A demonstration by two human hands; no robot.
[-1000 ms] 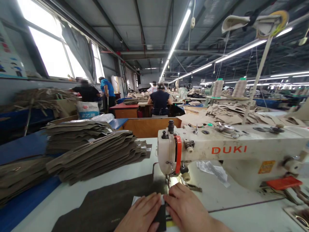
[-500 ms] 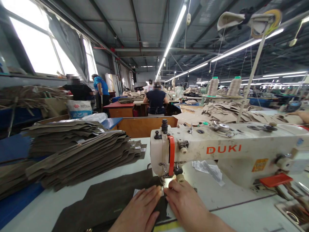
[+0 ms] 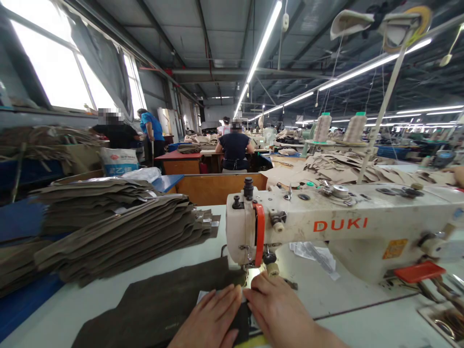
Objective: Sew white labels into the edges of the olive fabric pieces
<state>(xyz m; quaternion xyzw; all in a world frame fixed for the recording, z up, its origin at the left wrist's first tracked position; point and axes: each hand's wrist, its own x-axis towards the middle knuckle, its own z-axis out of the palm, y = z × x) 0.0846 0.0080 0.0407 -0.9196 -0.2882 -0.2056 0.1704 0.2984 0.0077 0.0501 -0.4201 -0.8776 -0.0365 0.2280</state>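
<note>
A dark olive fabric piece [image 3: 155, 299] lies flat on the sewing table, its right end by the needle area of a white sewing machine [image 3: 300, 212]. My left hand [image 3: 212, 314] rests flat on this fabric with fingers stretched out. A white slip [image 3: 201, 295] shows partly from under it. My right hand [image 3: 277, 307] is closed, its fingertips pressed together just below the presser foot. Between the fingertips of both hands a small white label [image 3: 243, 293] shows; most of it is hidden. The machine's lamp lights this spot.
Stacked olive fabric pieces [image 3: 123, 241] lie to the left. Loose white labels [image 3: 314, 255] are under the machine arm. Thread cones [image 3: 322, 128] stand behind it, near beige cut pieces [image 3: 340, 166]. A metal-edged tray [image 3: 444, 321] is at lower right. Co-workers [image 3: 235, 147] are farther back.
The olive fabric has shifted slightly left and toward me, away from the needle. Both hands have come slightly nearer, my right hand keeping its fingers together. The view has turned a little left.
</note>
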